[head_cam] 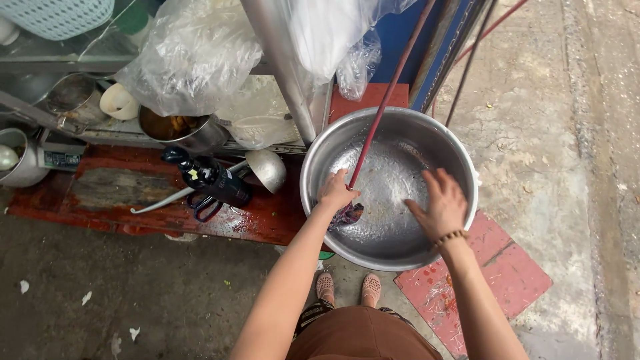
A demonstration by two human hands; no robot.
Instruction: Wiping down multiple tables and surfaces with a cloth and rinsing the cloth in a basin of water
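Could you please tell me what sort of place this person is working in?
Probably an outdoor street-food stall. A metal cart shelf holds steel pots and plastic bags, a ladle lies on a red board, and the left hand holds a hose in a large steel basin over bare concrete.

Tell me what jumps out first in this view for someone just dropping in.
The big steel basin at centre, wet inside, with both hands in it: the left hand holds a red hose that runs up and away, and the right hand is spread open on the basin's inner wall. Left of it, a ladle and a black bottle lie on a red board, under crumpled plastic bags.
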